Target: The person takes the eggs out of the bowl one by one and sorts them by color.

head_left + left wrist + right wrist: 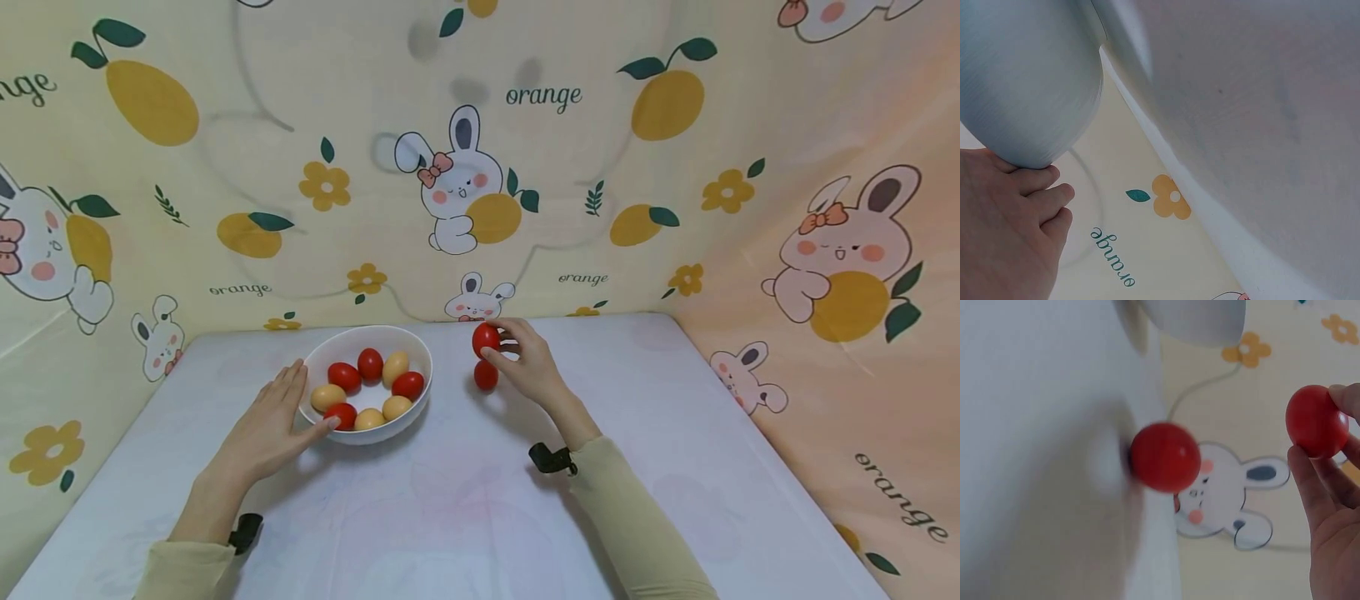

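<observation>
My right hand (530, 365) pinches a red egg (486, 340) between thumb and fingertips, above the table. Directly below it, a second red egg (486, 376) lies on the tabletop; the right wrist view shows this lower egg (1165, 457) apart from the held egg (1317, 421). To the left stands a white bowl (365, 332) with several red and beige eggs around its inside. My left hand (268, 425) rests against the bowl's left side, fingers extended and thumb along the near rim. In the left wrist view its fingertips touch the bowl's outer wall (1029, 81).
A white cloth covers the table (465, 517). Behind it and at the sides hangs a cream curtain (555, 175) printed with rabbits, oranges and flowers. Black wrist cameras (551, 458) sit at both sleeve cuffs.
</observation>
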A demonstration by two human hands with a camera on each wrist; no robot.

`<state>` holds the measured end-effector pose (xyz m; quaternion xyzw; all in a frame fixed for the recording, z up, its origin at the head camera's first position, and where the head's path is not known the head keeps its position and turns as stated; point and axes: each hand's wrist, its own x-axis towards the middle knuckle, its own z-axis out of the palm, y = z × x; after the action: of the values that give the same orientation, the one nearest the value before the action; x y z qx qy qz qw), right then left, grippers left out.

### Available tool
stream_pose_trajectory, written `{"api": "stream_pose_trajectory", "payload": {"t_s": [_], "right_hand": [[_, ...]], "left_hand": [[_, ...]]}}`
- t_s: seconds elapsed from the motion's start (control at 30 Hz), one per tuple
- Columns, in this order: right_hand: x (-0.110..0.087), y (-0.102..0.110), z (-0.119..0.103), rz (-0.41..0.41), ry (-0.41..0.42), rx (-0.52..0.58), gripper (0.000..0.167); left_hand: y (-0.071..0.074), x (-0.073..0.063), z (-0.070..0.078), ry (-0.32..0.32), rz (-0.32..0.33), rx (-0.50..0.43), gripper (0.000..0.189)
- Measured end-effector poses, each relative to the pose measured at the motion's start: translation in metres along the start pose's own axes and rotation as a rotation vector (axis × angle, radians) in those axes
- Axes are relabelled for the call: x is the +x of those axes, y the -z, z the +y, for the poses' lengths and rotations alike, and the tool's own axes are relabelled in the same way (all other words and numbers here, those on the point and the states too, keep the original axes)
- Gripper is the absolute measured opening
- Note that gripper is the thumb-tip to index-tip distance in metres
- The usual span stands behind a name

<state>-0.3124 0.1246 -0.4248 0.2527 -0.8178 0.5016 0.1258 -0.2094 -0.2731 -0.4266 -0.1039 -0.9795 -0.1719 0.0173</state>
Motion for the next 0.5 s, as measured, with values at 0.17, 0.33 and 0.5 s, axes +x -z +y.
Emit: {"api": "stream_pose_trajectory", "payload": {"t_s": [0.17, 0.33, 0.5], "right_hand": [[-0.002, 0.009, 0.013, 0.003, -0.027, -0.022, 0.05], [-0.005, 0.015, 0.024, -0.013, -0.064, -0.054, 0.05], [-0.007, 0.02, 0.035, -0.044, -0.121, -0.084, 0.049]], "left_hand": [[-0.001, 0.0, 0.0, 0.005, -0.003, 0.004, 0.111], [-0.001, 0.001, 0.0, 0.01, -0.008, 0.005, 0.112], [0.0, 0.0, 0.001, 0.008, -0.01, 0.003, 0.111]]}}
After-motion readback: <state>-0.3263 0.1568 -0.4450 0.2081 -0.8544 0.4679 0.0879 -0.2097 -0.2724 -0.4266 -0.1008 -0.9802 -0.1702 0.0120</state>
